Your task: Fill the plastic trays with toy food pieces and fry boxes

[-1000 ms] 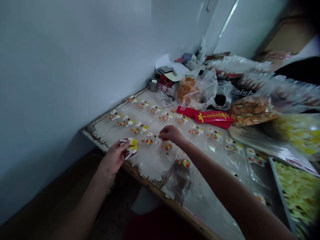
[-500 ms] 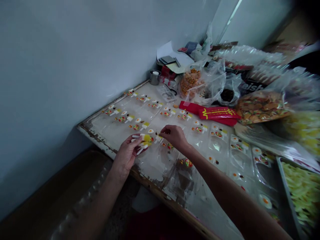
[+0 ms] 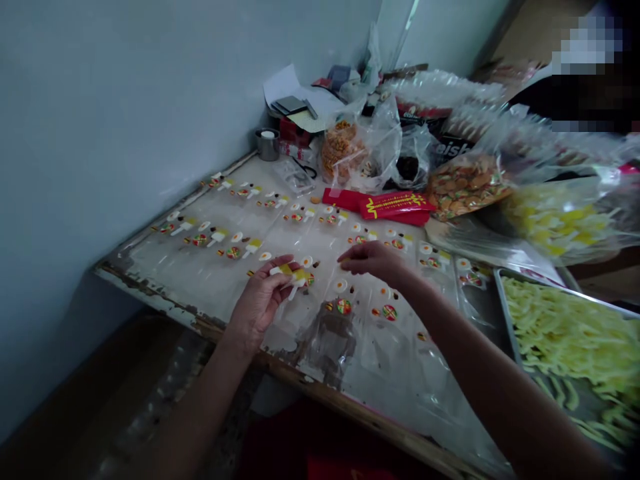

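My left hand (image 3: 257,300) is closed around a few yellow-and-white popsicle-shaped candies (image 3: 299,275), their white sticks poking out. It hovers over the front rows of clear plastic packs. To its right, my right hand (image 3: 373,261) reaches over the packs with thumb and fingertips pinched; whatever they hold, if anything, is too small to make out. Just below the right hand are a fried-egg candy (image 3: 341,286) and a round pizza-like candy (image 3: 343,307). Farther left, packs hold similar pieces with a popsicle candy (image 3: 253,247) added.
A metal tray (image 3: 507,320) of pale yellow curved pieces stands at the right. Behind are red packets (image 3: 395,205), a bag of orange pieces (image 3: 465,187), a bag of popsicle candies (image 3: 545,217) and a metal cup (image 3: 267,145). A wall borders the left; another person is partly visible upper right.
The view has turned right, so the table's contents appear farther left. Both my hands have moved right along the packs, and my right hand has drawn away from my left.
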Tool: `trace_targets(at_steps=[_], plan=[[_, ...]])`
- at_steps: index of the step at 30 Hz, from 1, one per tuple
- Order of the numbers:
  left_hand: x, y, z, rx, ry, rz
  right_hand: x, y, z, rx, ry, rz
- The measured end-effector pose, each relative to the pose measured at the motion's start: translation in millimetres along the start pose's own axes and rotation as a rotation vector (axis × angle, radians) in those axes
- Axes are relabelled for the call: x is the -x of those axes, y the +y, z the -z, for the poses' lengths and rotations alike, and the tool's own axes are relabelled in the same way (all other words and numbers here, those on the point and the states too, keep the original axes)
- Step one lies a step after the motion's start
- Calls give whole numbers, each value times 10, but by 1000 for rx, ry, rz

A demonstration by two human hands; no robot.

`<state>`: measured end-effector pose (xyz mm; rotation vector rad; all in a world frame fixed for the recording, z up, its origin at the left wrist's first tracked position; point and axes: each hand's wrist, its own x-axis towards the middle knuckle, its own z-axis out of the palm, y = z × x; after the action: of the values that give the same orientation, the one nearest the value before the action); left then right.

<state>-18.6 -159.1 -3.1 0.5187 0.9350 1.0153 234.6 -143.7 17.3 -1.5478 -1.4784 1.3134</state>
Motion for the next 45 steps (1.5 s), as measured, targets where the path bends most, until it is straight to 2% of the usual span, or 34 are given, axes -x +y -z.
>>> trace_targets(at_steps=[2, 4, 8, 12, 18, 20, 26, 28, 29, 31, 34, 36, 38, 42, 45], plan=[[-7, -22, 44, -14, -9, -35, -32, 92, -34, -30, -42, -62], [-11, -34, 62, -6, -3, -86, -112, 156, -148, -48, -10, -76], [-13, -43, 21, 21, 31, -155, -280, 212, -311, 105, 56, -43], [-33, -95, -59, 30, 24, -165, -351, 222, -263, 322, 143, -12], [-100, -140, -132, -29, 42, -190, -412, 186, -99, 163, 14, -86], [-119, -128, -156, -31, 64, -187, -422, 177, -102, 184, 2, -94], [-162, -182, -236, 14, -1, -202, -400, 207, -253, 559, 164, -3], [-168, -231, -262, 32, -15, -217, -330, 218, -294, 610, 239, 32], [-165, -258, -281, 43, -12, -223, -274, 218, -308, 570, 271, 48], [-145, -316, -339, 71, -9, -226, -125, 210, -326, 336, 287, 40], [-76, -419, -482, 81, -58, -195, 121, 197, -306, -164, 132, -24], [-17, -493, -602, 46, -94, -179, 250, 211, -246, -366, 45, -36], [32, -569, -721, -5, -105, -190, 336, 250, -155, -459, 37, -43], [55, -707, -899, -36, -102, -228, 425, 354, 35, -497, 121, -78], [30, -766, -968, 6, -120, -176, 460, 391, 144, -486, 149, -93]])
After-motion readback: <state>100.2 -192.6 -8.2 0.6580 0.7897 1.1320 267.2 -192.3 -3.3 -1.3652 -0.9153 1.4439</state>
